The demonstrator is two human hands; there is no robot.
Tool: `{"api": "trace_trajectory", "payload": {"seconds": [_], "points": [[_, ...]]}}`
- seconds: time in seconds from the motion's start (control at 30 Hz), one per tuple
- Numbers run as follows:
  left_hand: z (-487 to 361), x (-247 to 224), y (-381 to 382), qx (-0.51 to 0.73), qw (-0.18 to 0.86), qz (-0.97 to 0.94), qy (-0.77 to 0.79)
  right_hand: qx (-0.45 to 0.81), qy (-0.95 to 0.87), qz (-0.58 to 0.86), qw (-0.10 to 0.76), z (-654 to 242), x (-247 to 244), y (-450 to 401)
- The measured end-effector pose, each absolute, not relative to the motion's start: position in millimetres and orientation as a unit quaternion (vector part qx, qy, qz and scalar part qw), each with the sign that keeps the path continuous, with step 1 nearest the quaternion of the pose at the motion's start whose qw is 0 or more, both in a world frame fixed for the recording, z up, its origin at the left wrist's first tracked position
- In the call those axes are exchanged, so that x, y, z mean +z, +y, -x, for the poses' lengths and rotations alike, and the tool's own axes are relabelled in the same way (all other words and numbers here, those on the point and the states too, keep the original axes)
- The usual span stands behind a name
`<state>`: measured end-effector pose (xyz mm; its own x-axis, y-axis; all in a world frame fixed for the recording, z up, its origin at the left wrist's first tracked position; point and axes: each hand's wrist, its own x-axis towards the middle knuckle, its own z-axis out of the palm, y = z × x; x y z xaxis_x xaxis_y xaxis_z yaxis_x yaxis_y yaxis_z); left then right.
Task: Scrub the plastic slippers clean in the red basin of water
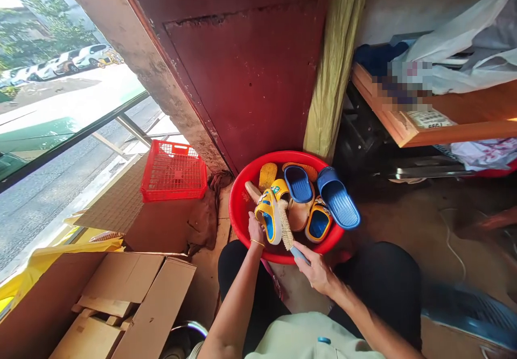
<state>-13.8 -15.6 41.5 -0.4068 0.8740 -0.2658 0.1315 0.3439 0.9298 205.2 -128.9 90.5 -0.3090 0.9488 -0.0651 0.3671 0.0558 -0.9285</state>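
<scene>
Head view: the right hand (317, 273) closes around a blue-handled scrubbing brush (286, 225), bristles against a yellow slipper (269, 216) gripped by the left hand (256, 228) over the rim of a red basin (238, 213). A hard sideways push could knock the slipper loose or tip the basin, spilling the blue slides (338, 197) just past the hands.

Red plastic basin (238, 208): 1. Blue slides (298, 184): 2. Yellow-and-blue sandals (266, 216): 2. Scrub brush (286, 224): 1. Red plastic crate (173, 170): 1. Cardboard box (155, 310): 1. Yellow, orange and tan footwear (299, 213): overlapping, count indeterminate.
</scene>
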Motion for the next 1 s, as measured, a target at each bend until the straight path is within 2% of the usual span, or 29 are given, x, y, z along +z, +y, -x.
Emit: {"api": "trace_trajectory", "payload": {"seconds": [0.13, 0.23, 0.4, 0.6, 0.73, 0.87, 1.0], "points": [[5, 39, -21, 0.581, 0.635, -0.186, 0.474, 0.364, -0.757, 0.481, 0.253, -193, 84, -129], [9, 33, -27, 0.548, 0.715, -0.090, 0.425, 0.296, -0.788, 0.506, 0.188, -180, 86, -100], [17, 27, -28, 0.531, 0.723, -0.074, 0.436, 0.276, -0.787, 0.521, 0.180, -163, 98, -43], [19, 26, -25, 0.521, 0.761, -0.061, 0.381, 0.269, -0.837, 0.461, 0.120, -167, 98, -84], [19, 26, -28, 0.523, 0.758, -0.058, 0.384, 0.248, -0.824, 0.503, 0.079, -178, 101, -73], [19, 25, -30, 0.516, 0.753, -0.069, 0.403, 0.259, -0.791, 0.548, 0.082, -179, 109, -42], [19, 22, -29, 0.518, 0.747, -0.097, 0.405, 0.244, -0.840, 0.472, 0.106, -167, 114, -67]]}}
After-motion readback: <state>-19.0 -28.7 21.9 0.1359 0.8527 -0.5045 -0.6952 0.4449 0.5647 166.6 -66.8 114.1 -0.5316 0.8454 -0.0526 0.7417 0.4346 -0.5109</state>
